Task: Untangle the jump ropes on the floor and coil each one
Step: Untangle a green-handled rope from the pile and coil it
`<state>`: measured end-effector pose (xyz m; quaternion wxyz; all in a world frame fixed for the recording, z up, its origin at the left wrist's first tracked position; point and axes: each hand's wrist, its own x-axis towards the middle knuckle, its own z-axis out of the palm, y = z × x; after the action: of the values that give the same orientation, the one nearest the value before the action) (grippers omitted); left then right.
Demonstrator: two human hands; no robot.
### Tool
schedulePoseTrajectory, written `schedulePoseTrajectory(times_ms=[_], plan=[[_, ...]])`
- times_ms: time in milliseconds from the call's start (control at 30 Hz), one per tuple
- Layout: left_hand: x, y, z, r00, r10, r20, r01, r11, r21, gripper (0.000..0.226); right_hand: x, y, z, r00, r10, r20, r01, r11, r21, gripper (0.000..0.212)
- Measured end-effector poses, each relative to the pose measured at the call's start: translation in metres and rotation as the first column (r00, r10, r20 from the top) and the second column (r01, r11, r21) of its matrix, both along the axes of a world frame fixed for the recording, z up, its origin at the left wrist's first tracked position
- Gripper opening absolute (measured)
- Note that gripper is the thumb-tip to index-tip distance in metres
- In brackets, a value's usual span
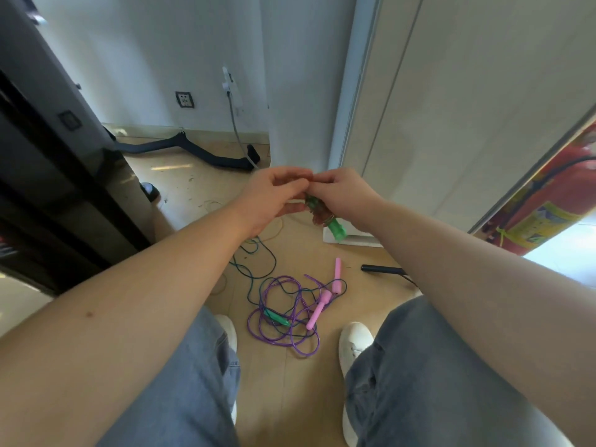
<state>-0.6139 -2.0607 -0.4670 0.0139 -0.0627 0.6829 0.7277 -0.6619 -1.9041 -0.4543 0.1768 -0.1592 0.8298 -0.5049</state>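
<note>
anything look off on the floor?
Yes. Between the shoes, the purple rope with pink handles is looped through the green rope in one tangle, neither coiled. One green handle lies in it; the right hand grips the other.

Glossy plastic purple rope (283, 330), wooden floor (290, 398)

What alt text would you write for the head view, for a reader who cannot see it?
A person's left hand and right hand meet at a green handle held above the floor. Below, between white shoes, a purple rope and a dark green rope lie tangled with two pink handles.
</note>
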Motion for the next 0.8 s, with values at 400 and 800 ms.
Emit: schedulePoseTrajectory(times_ms=[400,800], plan=[[-0.065,-0.058,-0.033,0.979,0.155,0.131,-0.114,0.954,-0.278,0.019,-0.08,-0.053,-0.035,0.997,-0.022,-0.073,0.031,0.992,0.122,0.012],[-0.198,-0.125,-0.083,0.895,0.305,0.327,-0.293,0.952,-0.086,0.026,-0.225,-0.153,-0.084,0.998,0.059,0.025,-0.062,0.992,0.106,0.013]])
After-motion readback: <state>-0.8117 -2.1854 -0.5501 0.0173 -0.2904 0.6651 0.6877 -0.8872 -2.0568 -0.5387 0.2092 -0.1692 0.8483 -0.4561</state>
